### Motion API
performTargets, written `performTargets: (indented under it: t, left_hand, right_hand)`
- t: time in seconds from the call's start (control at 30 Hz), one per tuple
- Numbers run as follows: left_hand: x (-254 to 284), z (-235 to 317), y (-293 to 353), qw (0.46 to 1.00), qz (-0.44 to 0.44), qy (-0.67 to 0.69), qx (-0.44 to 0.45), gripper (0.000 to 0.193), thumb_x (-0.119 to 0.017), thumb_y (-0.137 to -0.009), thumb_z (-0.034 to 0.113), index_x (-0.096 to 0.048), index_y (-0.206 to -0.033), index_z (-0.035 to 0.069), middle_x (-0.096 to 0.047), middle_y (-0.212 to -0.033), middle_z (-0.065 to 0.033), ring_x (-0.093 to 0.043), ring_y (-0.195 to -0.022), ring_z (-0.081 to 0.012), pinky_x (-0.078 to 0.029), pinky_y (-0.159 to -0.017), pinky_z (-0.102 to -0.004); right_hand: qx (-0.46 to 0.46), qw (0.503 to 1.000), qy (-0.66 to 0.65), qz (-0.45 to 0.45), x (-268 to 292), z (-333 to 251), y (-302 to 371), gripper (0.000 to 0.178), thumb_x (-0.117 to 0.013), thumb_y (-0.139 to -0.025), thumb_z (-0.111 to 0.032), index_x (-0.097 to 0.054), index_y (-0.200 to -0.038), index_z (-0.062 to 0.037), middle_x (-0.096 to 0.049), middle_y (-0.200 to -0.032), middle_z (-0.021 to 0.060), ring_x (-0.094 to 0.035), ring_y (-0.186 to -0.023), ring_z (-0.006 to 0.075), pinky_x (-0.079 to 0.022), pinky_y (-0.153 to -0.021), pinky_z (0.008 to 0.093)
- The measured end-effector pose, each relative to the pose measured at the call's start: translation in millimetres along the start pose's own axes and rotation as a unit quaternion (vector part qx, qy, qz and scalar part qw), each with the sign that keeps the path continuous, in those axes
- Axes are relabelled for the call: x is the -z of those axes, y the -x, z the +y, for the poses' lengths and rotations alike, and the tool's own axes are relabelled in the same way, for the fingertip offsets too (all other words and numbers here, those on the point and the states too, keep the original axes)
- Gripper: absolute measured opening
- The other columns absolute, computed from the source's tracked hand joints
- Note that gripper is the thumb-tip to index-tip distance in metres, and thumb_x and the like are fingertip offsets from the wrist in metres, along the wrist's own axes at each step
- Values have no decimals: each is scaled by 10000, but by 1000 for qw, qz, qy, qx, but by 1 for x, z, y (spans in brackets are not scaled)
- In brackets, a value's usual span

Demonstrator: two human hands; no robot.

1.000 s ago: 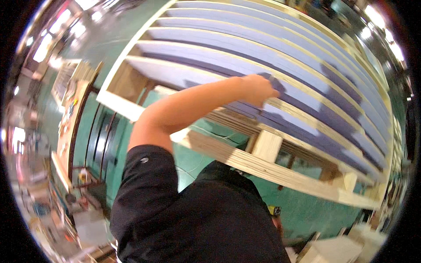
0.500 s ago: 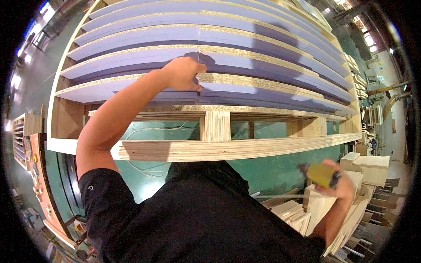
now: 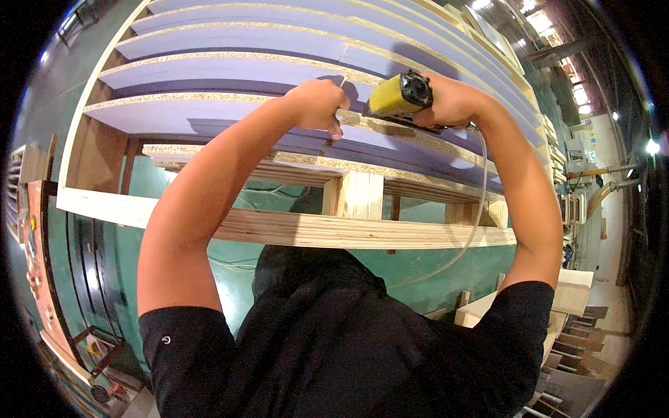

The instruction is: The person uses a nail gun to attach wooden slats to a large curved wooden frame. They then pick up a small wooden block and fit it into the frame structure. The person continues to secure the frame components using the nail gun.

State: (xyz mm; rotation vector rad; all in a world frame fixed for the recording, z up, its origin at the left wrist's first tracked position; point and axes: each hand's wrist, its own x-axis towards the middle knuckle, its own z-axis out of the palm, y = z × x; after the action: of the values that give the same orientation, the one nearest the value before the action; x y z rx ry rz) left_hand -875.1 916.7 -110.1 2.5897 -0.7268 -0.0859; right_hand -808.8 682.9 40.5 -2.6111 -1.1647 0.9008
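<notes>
My left hand [image 3: 317, 103] closes round the upper edge of a chipboard panel [image 3: 188, 108], close to where two panel pieces meet end to end. This panel has lilac-grey faces and a speckled raw edge. In my right hand [image 3: 449, 103] is a yellow and black nail gun [image 3: 396, 96], with a pale air hose [image 3: 482, 188] trailing down from its handle. The gun's nose is just right of my left hand, by the panel's top edge; whether it touches the wood is hidden. Parallel panels stand in rows within a pale wooden frame [image 3: 279, 226].
A short plywood block [image 3: 359, 195] sits between the front rail and the nearest panel. Pale wooden boxes [image 3: 571, 291] are stacked at the lower right. A brown-topped workbench [image 3: 42, 258] stands at the left. Cables lie on the green floor [image 3: 432, 279].
My right hand has brought the nail gun from the lower right up over the panels, beside my left hand. The left hand keeps its hold on the panel edge. The view has shifted slightly.
</notes>
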Motion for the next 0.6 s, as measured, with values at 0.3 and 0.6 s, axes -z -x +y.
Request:
performTargets:
  t: [0.3, 0.6]
  left_hand:
    - [4, -1, 3, 1000, -20, 4, 18, 606, -886, -643, 356, -707, -1134, 48, -713, -962, -207, -661, -986, -396, -525, -847, -464]
    - [6, 1, 2, 999, -29, -4, 39, 597, -879, -653, 354, -705, -1142, 58, -713, -1000, -197, -661, -1012, -381, -527, -871, -454]
  right_hand:
    - [20, 997, -38, -65, -9, -7, -28, 511, -731, -698, -12, -609, -1193, -44, -688, -949, 57, -615, -773, 151, -523, -691, 316]
    - [0, 992, -94, -88, -8, -9, -25, 445, -749, -725, -38, -619, -1150, -50, -694, -911, 48, -617, -718, 143, -515, -648, 309]
